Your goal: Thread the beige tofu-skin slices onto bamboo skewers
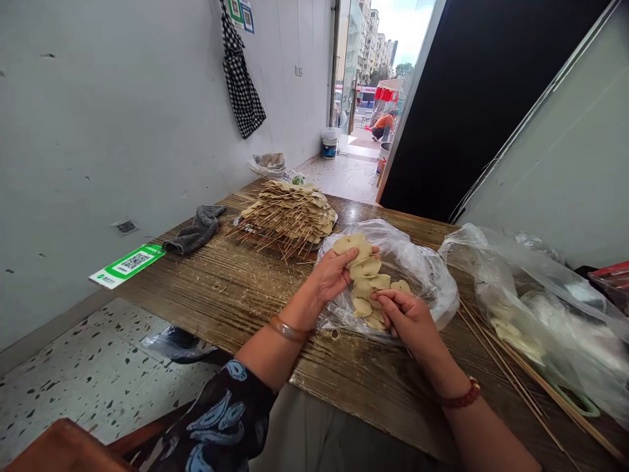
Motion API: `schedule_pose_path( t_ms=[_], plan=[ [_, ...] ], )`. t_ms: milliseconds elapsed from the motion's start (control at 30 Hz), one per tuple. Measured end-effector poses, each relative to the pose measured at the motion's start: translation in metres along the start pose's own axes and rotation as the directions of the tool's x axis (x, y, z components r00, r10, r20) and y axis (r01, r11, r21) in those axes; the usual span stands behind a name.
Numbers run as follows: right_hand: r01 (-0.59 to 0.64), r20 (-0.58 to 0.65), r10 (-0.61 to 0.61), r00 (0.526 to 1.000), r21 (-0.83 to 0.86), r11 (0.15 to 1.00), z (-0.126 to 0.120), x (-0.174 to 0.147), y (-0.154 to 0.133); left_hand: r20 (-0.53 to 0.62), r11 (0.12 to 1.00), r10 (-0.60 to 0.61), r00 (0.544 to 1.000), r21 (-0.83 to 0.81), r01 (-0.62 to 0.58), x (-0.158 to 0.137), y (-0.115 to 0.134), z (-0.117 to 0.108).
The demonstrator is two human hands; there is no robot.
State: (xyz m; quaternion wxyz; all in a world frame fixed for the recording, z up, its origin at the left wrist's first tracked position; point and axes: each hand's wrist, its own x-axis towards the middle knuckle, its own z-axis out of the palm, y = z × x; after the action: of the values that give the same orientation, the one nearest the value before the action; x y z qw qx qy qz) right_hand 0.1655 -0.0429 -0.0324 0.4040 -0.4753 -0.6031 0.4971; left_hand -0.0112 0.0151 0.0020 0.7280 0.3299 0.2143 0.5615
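My left hand (337, 272) is closed on thin, roundish pale-yellow slices (366, 267), with its thumb on top. They look like potato slices, though I cannot be sure. My right hand (405, 311) pinches at the lower slices; a thin stick, apparently a bamboo skewer, shows just below its fingers, mostly hidden by them. More loose slices (362, 307) lie beneath both hands on an open clear plastic bag (437, 288). Beyond my left hand, a heap of skewered slices (295, 213) is piled up, sticks pointing left and toward me.
Loose bamboo skewers (515, 367) lie at the right of the wooden table (236, 288), beside another plastic bag (565, 321) with pale contents. A grey cloth (194, 229) and a green-and-white code card (128, 264) lie at the left edge. Outside the doorway a person (384, 124) crouches.
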Motion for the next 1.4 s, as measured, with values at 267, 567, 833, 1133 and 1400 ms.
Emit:
schedule_pose_path(
  t_ms=[267, 567, 833, 1133, 1400],
  plan=[
    [0.179, 0.041, -0.175, 0.984, -0.289, 0.940, 0.000, 0.000, -0.003, -0.114, 0.999, 0.038, 0.993, -0.032, -0.042, 0.001, 0.008, -0.001],
    [0.119, 0.049, -0.111, 0.993, -0.231, 0.966, 0.002, -0.001, 0.001, -0.122, 1.000, 0.026, 0.992, -0.006, -0.027, 0.001, 0.002, 0.002],
    [0.104, 0.037, -0.098, 0.994, -0.242, 0.965, 0.003, 0.000, 0.000, -0.100, 1.000, -0.001, 0.995, 0.018, 0.003, 0.002, -0.002, 0.002],
    [0.090, 0.021, -0.087, 0.996, -0.210, 0.974, 0.005, 0.001, -0.007, -0.083, 0.999, -0.019, 0.996, 0.027, 0.021, 0.000, -0.003, 0.006],
    [0.064, -0.003, -0.065, 0.998, -0.136, 0.989, 0.004, 0.000, -0.013, -0.061, 0.999, -0.036, 0.997, 0.027, 0.038, 0.002, -0.004, 0.003]
  ],
)
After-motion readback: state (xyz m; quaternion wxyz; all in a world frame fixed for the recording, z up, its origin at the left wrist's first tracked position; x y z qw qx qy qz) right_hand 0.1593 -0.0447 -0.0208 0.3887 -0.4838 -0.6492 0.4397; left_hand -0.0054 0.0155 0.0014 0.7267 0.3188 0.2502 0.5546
